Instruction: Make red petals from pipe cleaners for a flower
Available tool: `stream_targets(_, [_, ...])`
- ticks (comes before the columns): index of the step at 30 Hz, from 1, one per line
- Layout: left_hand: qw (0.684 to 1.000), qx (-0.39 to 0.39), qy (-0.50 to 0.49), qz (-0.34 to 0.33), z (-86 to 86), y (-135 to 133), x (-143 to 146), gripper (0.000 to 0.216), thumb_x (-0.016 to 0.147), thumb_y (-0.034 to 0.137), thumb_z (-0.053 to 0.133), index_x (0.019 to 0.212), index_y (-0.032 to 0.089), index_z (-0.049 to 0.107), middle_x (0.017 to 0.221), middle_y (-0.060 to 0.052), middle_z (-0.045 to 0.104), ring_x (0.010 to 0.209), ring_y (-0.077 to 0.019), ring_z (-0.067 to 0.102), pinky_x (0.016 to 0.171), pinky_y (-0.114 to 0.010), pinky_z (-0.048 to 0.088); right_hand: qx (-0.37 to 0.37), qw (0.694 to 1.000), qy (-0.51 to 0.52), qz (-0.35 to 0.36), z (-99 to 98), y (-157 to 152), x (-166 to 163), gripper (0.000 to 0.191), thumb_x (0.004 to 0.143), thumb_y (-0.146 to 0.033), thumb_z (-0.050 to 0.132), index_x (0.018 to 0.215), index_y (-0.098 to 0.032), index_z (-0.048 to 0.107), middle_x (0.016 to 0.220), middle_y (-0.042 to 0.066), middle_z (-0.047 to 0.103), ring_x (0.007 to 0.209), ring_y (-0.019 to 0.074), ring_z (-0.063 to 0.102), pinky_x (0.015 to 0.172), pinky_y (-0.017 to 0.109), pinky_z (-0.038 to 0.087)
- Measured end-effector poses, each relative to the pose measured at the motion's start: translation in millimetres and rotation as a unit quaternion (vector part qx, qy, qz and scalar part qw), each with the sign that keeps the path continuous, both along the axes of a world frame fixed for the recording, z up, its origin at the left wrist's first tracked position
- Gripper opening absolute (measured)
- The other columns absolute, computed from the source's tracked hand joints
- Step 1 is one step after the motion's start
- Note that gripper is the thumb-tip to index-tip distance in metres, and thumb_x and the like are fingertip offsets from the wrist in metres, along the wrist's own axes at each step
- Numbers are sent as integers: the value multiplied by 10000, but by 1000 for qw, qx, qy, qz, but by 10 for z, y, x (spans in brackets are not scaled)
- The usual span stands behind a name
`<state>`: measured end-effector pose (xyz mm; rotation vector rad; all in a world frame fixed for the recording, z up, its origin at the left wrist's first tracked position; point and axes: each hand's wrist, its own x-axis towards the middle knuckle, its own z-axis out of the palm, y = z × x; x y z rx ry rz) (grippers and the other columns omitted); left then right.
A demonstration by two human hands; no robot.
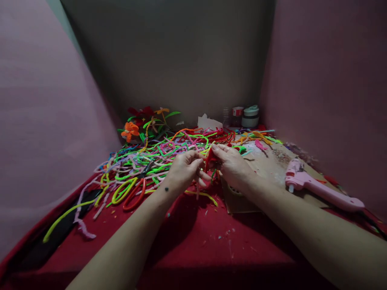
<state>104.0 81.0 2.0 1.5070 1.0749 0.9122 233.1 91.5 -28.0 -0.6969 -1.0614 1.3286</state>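
A small red fuzzy pipe-cleaner piece (211,159) is up between my two hands, above the front of the pile. My right hand (232,164) pinches it from the right, with thumb and fingers closed on it. From the left, my left hand (186,166) has its thumb and index finger pressed together at the piece's edge, while its lower fingers curl loosely. The fingers partly hide the red piece, so its full shape does not show. Behind and left of my hands spreads a tangled heap of coloured pipe cleaners (165,155).
Scissors (134,195) with yellow and red handles lie left of my hands. A pink glue gun (322,189) rests on cardboard (269,169) at right. Pipe-cleaner flowers (131,131) stand back left; a lidded container (250,117) stands back right. Scraps dot the red tablecloth (193,241).
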Motion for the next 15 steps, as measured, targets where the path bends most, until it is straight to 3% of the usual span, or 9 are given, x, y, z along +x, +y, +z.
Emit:
stream_targets(12, [989, -1, 146, 1, 59, 90, -139, 70, 782, 114, 470, 747, 147, 520, 504, 21, 588, 394, -128, 585, 312, -169, 379, 9, 997, -18, -69, -40, 66, 49, 277, 684, -390, 651, 622, -179, 483, 533, -51, 492, 436, 76, 455, 461, 228, 361])
stream_targets(15, [973, 120, 181, 71, 31, 117, -186, 122, 792, 206, 501, 843, 156, 601, 476, 32, 560, 356, -96, 513, 344, -177, 342, 13, 996, -24, -79, -32, 53, 46, 270, 678, -382, 658, 616, -175, 496, 535, -47, 500, 442, 73, 448, 460, 224, 354])
